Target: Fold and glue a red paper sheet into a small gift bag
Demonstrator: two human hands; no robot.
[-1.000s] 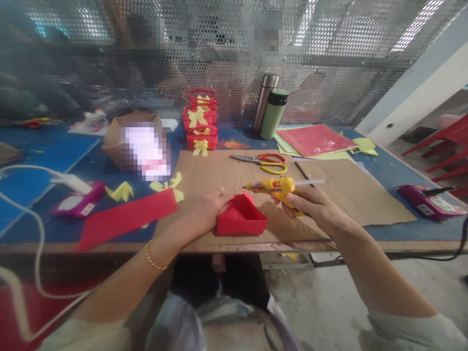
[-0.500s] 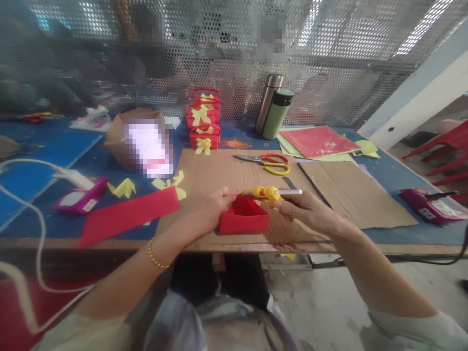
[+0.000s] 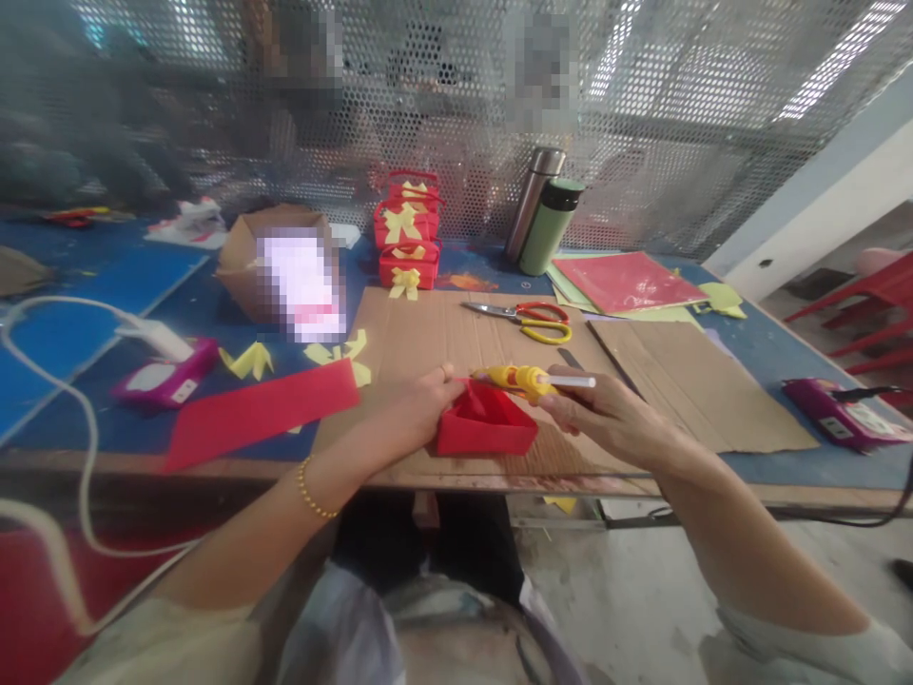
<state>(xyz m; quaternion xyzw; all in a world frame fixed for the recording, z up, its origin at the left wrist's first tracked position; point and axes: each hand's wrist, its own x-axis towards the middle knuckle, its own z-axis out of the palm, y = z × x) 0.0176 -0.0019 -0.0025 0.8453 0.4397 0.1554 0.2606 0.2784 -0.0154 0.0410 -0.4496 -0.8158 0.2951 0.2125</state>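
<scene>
Yellow glue gun (image 3: 524, 381) is gripped by the right hand (image 3: 610, 414), fingers of left hand (image 3: 417, 404) holding red box (image 3: 489, 439)

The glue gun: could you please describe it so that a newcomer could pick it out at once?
On the blue table lies a cardboard sheet. Over it, the right hand holds the yellow glue gun at the far edge of an open red box. Unlike the scissors beyond, it has a white stick jutting from its rear.
</scene>
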